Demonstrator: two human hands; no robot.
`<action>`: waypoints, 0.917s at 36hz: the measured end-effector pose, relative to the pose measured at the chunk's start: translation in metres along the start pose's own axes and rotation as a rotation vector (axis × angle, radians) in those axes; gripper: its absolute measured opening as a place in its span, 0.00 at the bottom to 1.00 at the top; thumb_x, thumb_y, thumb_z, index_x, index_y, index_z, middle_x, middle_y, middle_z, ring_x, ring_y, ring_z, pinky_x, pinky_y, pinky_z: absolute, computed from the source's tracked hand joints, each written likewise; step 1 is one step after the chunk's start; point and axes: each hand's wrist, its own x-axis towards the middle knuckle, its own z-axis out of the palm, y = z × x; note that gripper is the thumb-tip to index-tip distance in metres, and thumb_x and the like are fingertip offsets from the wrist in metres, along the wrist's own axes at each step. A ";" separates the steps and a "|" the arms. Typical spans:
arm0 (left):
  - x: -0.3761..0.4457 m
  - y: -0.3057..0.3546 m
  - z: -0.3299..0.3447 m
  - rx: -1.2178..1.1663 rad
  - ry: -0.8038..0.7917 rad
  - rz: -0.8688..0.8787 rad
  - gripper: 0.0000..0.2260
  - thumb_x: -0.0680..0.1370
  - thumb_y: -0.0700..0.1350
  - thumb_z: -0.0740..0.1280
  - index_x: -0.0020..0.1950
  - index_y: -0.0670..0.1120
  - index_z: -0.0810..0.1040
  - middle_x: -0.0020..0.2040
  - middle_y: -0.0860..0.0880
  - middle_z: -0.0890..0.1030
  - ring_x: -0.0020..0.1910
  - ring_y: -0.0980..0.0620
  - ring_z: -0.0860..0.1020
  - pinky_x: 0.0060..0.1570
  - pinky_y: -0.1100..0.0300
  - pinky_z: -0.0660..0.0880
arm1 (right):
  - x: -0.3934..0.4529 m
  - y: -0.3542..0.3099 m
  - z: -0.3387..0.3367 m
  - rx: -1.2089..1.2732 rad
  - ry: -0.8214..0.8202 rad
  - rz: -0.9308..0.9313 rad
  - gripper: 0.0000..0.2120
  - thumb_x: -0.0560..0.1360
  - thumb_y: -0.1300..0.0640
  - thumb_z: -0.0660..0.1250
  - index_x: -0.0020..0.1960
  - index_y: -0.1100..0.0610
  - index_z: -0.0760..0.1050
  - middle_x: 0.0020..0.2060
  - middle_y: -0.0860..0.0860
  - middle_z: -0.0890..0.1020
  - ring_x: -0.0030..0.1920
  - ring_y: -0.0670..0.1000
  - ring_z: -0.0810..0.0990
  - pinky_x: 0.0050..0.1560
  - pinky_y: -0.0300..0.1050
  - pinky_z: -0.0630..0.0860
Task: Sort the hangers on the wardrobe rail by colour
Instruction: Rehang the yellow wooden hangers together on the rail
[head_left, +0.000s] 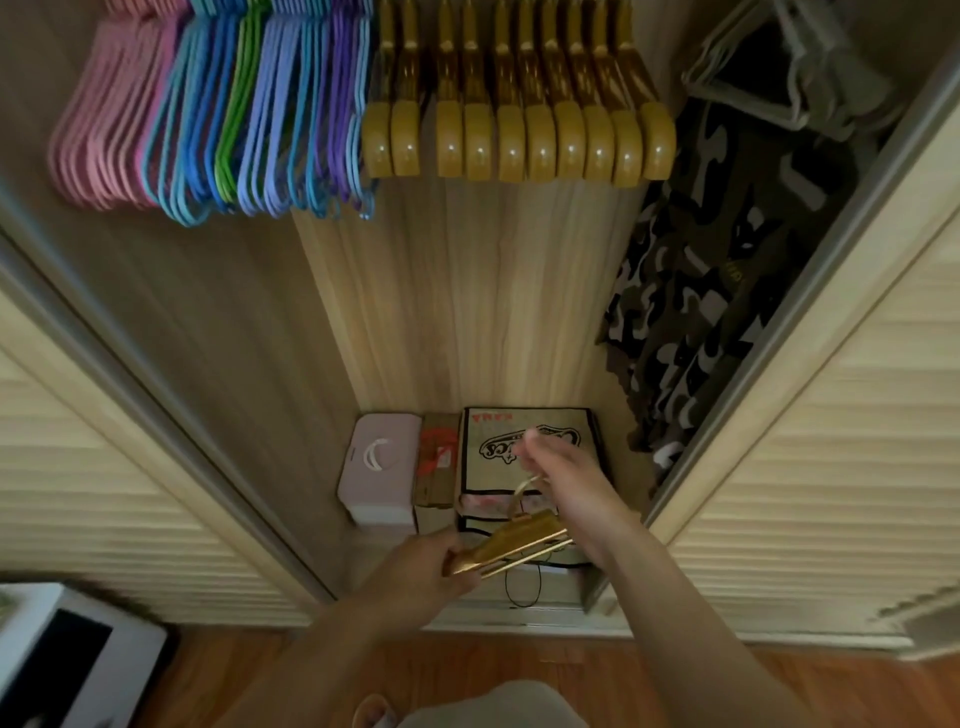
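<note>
The row of gold hangers (519, 140) hung at 12 o'clock. At 6 o'clock, a loose gold hanger (511, 545) was gripped by the left hand (426, 566); the right hand (566, 483) pinched its hook.

We see a dim, warm-toned picture, softly blurred throughout. Small glints sit on the rounded ends of the wooden hangers (519, 143), while the camouflage garment (717, 280) sinks into shadow at the right. The right hand (563, 480) smears with motion blur at its fingertips. Wide-angle distortion bends the louvred doors (841, 467) outward at both edges.
</note>
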 end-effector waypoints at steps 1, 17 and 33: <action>0.000 0.002 0.003 0.000 -0.003 0.004 0.11 0.79 0.55 0.71 0.42 0.60 0.70 0.37 0.57 0.75 0.35 0.61 0.73 0.35 0.65 0.66 | -0.001 0.001 0.003 -0.012 0.010 -0.002 0.24 0.74 0.32 0.64 0.61 0.47 0.79 0.59 0.45 0.82 0.60 0.45 0.80 0.65 0.47 0.73; -0.002 0.011 0.009 -0.074 0.062 -0.038 0.11 0.81 0.54 0.69 0.43 0.56 0.68 0.39 0.54 0.75 0.35 0.59 0.73 0.32 0.69 0.67 | 0.002 0.025 0.033 0.156 0.107 -0.140 0.10 0.80 0.67 0.63 0.56 0.53 0.71 0.51 0.55 0.83 0.55 0.62 0.84 0.59 0.66 0.78; -0.013 0.020 0.016 -0.105 0.135 -0.093 0.11 0.81 0.56 0.68 0.45 0.55 0.69 0.39 0.54 0.77 0.35 0.59 0.74 0.31 0.69 0.66 | -0.017 0.017 0.037 -0.030 0.131 -0.249 0.08 0.85 0.56 0.59 0.53 0.59 0.62 0.41 0.53 0.72 0.32 0.38 0.76 0.34 0.29 0.73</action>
